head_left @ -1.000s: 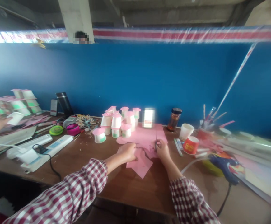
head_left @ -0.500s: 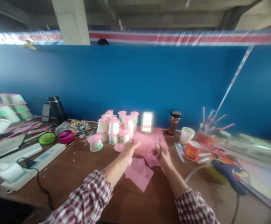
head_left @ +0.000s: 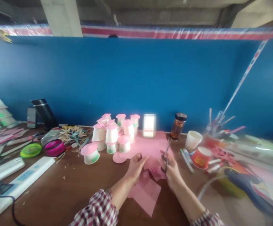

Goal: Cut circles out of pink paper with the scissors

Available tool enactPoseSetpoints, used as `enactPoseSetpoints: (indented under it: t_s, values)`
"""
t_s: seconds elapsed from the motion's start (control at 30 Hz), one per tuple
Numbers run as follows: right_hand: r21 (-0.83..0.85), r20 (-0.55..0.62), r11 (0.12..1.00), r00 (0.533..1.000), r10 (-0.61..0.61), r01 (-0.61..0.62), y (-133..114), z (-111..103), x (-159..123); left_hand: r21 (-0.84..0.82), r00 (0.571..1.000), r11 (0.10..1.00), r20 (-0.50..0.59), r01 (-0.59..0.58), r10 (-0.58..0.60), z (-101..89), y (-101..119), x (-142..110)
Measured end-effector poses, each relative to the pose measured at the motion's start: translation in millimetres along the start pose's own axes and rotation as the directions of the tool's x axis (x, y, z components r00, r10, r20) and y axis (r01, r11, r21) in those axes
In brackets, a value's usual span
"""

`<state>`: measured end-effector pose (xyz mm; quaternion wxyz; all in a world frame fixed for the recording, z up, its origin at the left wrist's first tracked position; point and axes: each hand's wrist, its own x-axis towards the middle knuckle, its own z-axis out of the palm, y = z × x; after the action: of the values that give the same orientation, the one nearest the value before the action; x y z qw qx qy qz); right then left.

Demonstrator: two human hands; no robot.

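Hands held apart above the counter (head_left: 91, 185). Scissors (head_left: 165, 160) gripped in the right hand (head_left: 170, 166), blades pointed up and away. Left hand (head_left: 136, 168) held over pink paper, thumb extended; whether any paper is pinched cannot be told. Large pink sheet (head_left: 154, 142) spread on the counter, beyond and between the hands. Smaller pink pieces (head_left: 148, 194) laid nearer, overlapped between the forearms. White cups with pink tops (head_left: 112, 135) grouped left of the sheet, some stacked. Red cup (head_left: 201, 158) placed to the right.
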<state>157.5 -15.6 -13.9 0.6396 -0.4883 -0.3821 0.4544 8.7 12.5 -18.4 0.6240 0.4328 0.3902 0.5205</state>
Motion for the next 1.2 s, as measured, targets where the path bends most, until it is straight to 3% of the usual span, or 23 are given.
enactPoseSetpoints:
  t_s: [0.1,0.27,0.4,0.67,0.8,0.9,1.07,1.2]
  values:
    - [0.011,-0.025,1.0,1.0,0.018,-0.017,0.6,1.5,-1.1,0.118,1.0,0.993,0.012,-0.002,0.001,-5.4,-4.6,0.0]
    - [-0.021,0.0,1.0,1.0,-0.01,0.01,-4.8,4.1,-4.6,0.279,0.993,0.954,0.004,-0.111,0.115,-12.8,-8.0,0.9]
    - [-0.067,-0.004,0.998,1.0,-0.004,0.004,-7.4,6.6,-7.0,0.291,0.998,0.955,0.007,-0.056,0.057,-12.4,-4.2,-2.9]
    - [-0.124,-0.011,0.992,1.0,-0.006,0.004,-4.9,6.3,-7.1,0.351,0.996,0.933,0.063,-0.082,0.064,-12.5,0.3,-5.0]
    - [-0.189,0.028,0.981,0.998,-0.049,0.053,-4.3,8.3,-8.7,0.368,0.995,0.925,0.033,-0.097,0.091,-13.9,-0.1,-2.2]
    - [-0.316,0.056,0.942,0.993,-0.1,0.112,-2.3,6.6,-8.1,0.302,0.994,0.951,-0.054,-0.071,0.091,-13.9,4.1,-1.7]
    - [-0.649,0.058,0.752,0.993,-0.104,0.117,3.0,-5.3,-2.0,-0.005,0.988,0.995,-0.118,0.101,-0.101,-13.8,17.2,-2.7]
    - [-0.706,0.013,0.697,0.986,-0.166,0.126,-0.8,-7.9,-1.3,-0.168,0.976,0.975,-0.134,0.146,-0.169,-16.3,22.5,0.8]
